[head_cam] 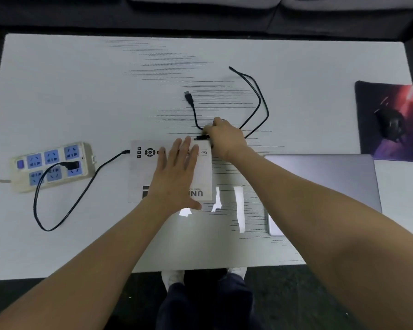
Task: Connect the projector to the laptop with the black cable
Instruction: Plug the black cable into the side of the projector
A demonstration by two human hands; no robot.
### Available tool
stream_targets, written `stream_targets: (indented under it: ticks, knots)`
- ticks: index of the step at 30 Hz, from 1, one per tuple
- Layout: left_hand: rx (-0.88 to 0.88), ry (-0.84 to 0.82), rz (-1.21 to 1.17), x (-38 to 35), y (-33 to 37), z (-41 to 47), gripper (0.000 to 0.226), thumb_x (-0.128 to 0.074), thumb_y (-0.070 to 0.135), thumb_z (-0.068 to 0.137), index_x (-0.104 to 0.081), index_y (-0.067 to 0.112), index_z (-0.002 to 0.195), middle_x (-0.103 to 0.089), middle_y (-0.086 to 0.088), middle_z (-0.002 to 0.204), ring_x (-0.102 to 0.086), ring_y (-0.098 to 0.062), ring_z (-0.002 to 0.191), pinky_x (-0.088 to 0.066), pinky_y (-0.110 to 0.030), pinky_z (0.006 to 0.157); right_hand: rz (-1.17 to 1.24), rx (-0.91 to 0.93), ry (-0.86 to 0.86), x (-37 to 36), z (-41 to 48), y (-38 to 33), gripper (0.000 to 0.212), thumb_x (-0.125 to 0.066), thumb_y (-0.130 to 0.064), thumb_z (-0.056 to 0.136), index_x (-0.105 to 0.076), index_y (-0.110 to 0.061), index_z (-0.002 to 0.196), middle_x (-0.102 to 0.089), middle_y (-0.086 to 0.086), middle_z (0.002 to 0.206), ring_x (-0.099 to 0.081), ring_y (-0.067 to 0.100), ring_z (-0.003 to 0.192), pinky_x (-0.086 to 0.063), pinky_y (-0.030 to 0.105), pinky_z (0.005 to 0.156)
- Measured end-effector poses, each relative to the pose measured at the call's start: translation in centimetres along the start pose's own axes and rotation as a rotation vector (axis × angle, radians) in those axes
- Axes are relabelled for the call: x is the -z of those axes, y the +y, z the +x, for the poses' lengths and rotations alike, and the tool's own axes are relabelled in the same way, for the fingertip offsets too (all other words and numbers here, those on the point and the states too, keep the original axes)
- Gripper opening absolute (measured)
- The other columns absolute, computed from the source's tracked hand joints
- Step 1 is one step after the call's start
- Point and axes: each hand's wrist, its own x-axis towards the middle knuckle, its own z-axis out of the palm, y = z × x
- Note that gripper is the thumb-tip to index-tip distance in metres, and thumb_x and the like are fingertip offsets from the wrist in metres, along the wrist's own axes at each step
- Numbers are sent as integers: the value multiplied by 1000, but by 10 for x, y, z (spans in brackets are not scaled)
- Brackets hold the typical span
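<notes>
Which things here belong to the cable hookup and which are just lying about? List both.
Part of the job: projector, black cable with its free plug, closed laptop, left hand flat on the projector, right hand holding a cable end at the projector's far edge.

Lying about: power strip, mouse, mouse pad.

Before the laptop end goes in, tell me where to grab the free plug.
Pinch the free plug by its thick black housing, not the metal tip, probably from its sides. It lies flat on the table, tip pointing away, clear of the right hand and the projector.
</notes>
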Motion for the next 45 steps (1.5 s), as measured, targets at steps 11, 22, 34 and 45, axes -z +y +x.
stream_targets:
  ticks: [11, 22, 34, 45]
  knots:
    - [-58, -14, 87, 8, 4, 14, 163, -65, 94, 55, 28, 10, 159, 29, -20, 168, 22, -41, 157, 2, -64, 125, 389, -161, 140, -1, -19, 34, 21, -54, -16, 96, -60, -18, 116, -71, 4, 110, -61, 28, 101, -45, 33, 68]
    - [-65, -1, 68, 21, 15, 23, 165, -71, 93, 43, 9, 12, 163, -11, -17, 167, -12, -39, 155, -14, -62, 123, 1334, -204, 80, 21, -87, 57, 26, -72, -21, 93, -72, -2, 111, -68, 8, 84, -60, 5, 68, -48, 19, 71]
    - [-51, -73, 171, 31, 29, 21, 170, -75, 89, 42, 17, 11, 161, 8, -23, 170, -7, -45, 155, -21, -56, 121, 1521, -198, -16, 24, -118, 64, 22, -65, -28, 98, -72, -13, 113, -78, 7, 109, -68, 11, 91, -53, 23, 83]
    - [-87, 0, 234, 30, 26, 22, 164, -74, 83, 36, 2, 13, 163, -29, -21, 149, -34, -42, 133, -32, -52, 109, 1514, -188, -24, 5, -122, 65, 25, -63, -28, 99, -72, -13, 116, -77, 5, 115, -71, 10, 96, -52, 25, 86]
